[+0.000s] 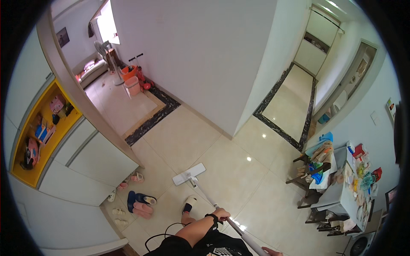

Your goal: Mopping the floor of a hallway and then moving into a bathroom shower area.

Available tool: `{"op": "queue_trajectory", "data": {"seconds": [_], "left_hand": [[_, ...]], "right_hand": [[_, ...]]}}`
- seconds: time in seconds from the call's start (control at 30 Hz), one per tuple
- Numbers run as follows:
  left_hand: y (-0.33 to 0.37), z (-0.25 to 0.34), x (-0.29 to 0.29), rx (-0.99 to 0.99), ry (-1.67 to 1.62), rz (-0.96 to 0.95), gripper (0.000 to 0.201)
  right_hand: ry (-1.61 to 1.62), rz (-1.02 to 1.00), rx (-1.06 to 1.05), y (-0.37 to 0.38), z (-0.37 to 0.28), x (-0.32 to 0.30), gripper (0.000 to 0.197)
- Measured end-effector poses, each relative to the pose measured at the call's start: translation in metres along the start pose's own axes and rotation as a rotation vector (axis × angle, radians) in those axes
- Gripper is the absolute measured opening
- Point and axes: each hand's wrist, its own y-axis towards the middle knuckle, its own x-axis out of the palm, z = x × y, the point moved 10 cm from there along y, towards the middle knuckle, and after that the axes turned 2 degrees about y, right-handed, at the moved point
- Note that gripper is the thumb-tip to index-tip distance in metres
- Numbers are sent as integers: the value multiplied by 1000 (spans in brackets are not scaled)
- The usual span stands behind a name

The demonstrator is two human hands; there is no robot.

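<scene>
A flat mop with a white rectangular head (pixel 189 174) rests on the tiled floor ahead of my feet. Its pale pole slants back toward me, down to the lower edge. My left hand (pixel 221 213), with a black band at the wrist, is wrapped round the middle of the pole. Higher up the handle, my right hand (pixel 271 251) closes on it; the lower edge cuts off most of that hand. One of my feet, in a dark and cream slipper (pixel 188 204), stands just behind the mop head.
Pink slippers (pixel 142 210), dark blue shoes and other pairs lie by the white cabinet (pixel 92 160) at left. To the right stand a cluttered table (pixel 337 198) and a chair heaped with cloths (pixel 318 160). A wall corner (pixel 232 135) juts out ahead. Buckets (pixel 133 85) stand beyond the left doorway.
</scene>
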Motion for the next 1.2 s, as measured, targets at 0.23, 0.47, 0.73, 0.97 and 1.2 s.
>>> {"op": "queue_trajectory", "data": {"seconds": [0.23,0.47,0.73,0.97,1.2], "left_hand": [[-31,3,11,5,-68,-200,26],[-49,86,-58,191,204,53,42],[18,134,-261,207,-177,252,100],[57,199,-484,220,-313,488,93],[52,210,-583,56,-85,780,81]], "right_hand": [[-202,-140,-35,29,-20,15,38],[-199,-71,-125,120,-55,30,33],[-309,-185,-224,317,-128,105,39],[-480,-261,-284,514,-232,182,47],[-363,-376,-226,593,-255,244,52]]}}
